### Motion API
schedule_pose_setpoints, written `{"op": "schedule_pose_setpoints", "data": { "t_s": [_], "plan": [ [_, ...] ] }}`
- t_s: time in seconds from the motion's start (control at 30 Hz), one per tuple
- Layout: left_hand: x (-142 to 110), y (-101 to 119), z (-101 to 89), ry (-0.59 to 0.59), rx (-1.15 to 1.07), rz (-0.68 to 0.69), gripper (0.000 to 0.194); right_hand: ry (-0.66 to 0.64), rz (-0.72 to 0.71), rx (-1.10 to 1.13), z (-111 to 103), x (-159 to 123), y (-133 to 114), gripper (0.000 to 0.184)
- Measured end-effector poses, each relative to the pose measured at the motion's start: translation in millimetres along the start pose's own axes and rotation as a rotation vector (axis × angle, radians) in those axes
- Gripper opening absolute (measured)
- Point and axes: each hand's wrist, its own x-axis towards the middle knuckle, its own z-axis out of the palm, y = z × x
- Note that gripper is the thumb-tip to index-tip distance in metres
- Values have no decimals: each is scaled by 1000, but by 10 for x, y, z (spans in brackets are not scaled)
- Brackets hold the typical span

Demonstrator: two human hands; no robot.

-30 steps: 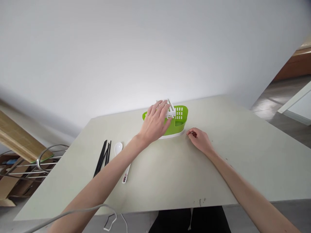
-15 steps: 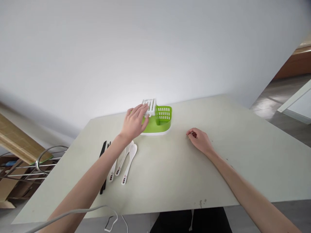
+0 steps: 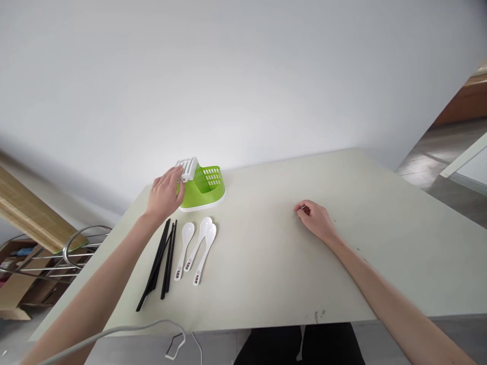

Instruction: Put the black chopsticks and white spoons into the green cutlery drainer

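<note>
My left hand (image 3: 166, 193) is closed on the left end of a green utensil holder (image 3: 201, 196), fingers over its white slotted top (image 3: 187, 168) and thumb at the front. The holder stands upright at the table's back left, with a latticed compartment on its right side. In front of it lie three white spoons, among them a left one (image 3: 186, 243) set apart and a right one (image 3: 207, 248) touching its neighbour. Several black chopsticks (image 3: 167, 258) lie left of the spoons, some crossing. My right hand (image 3: 314, 219) rests on the table with curled fingers and nothing visible in it.
The pale table (image 3: 262, 263) meets a white wall (image 3: 243, 91) at its back edge. A grey cable (image 3: 125, 328) hangs across the front left edge. Beyond the left side stand a metal rack (image 3: 72, 248) and a cardboard box (image 3: 19, 299).
My left hand has moved the utensil holder left along the back of the table. The spoons and chopsticks, partly covered by my forearm before, now show fully. My right hand stays put.
</note>
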Motion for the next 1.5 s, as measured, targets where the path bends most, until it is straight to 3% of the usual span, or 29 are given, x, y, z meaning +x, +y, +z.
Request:
{"op": "schedule_pose_setpoints", "data": {
  "t_s": [0.2,0.3,0.47,0.57,0.8,0.93,1.03,1.3,1.5],
  "plan": [
    [-84,-229,-49,10,33,-53,52,0,0,1,-3,12,10,18],
    [-151,-144,-38,60,22,-25,58,-6,-1,-4,-8,12,8,19],
    [-342,497,66,162,-108,118,63,1,9,-8,-11,10,15,19],
    [-486,980,257,134,-275,219,57,4,11,-10,-15,10,16,19],
    [-751,1827,872,-180,-763,139,44,17,4,-16,-30,0,-2,21],
    [-796,2125,1043,-287,-974,24,37,29,-29,-25,-30,3,-7,21],
    [-801,2207,1054,-298,-1065,-49,29,30,-39,-42,-31,4,-13,21],
    [-786,2149,1013,-293,-1331,-335,15,2,-91,-122,-29,-41,-58,18],
    [-778,2153,957,-352,-1353,-364,17,1,-166,-115,-4,-59,-80,16]
  ]
}}
